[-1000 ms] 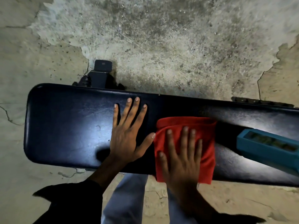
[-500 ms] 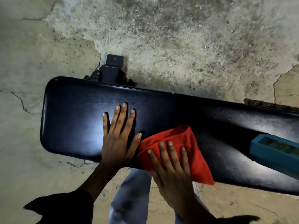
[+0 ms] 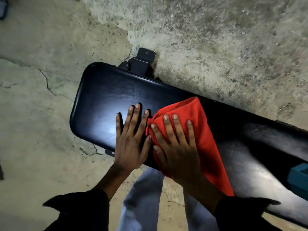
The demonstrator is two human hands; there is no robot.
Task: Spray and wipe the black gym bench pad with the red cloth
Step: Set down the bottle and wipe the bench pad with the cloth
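The black gym bench pad (image 3: 103,104) runs from the middle left down to the lower right, its rounded end at the left. My left hand (image 3: 130,140) lies flat on the pad with fingers straight and spread. Right beside it, my right hand (image 3: 175,147) presses flat on the red cloth (image 3: 205,140), which lies bunched on the pad and hangs over its near edge. The two hands touch at the thumbs. No spray bottle is in view.
A teal box (image 3: 300,177) sits on the pad at the right edge of the frame. A black metal bench bracket (image 3: 141,62) sticks out behind the pad. Cracked concrete floor (image 3: 41,114) surrounds the bench, and my legs (image 3: 141,200) stand below it.
My right hand has slid the red cloth leftward along the pad until it meets my left hand. The cloth has bunched up. The view has shifted so the bench sits further right and tilted.
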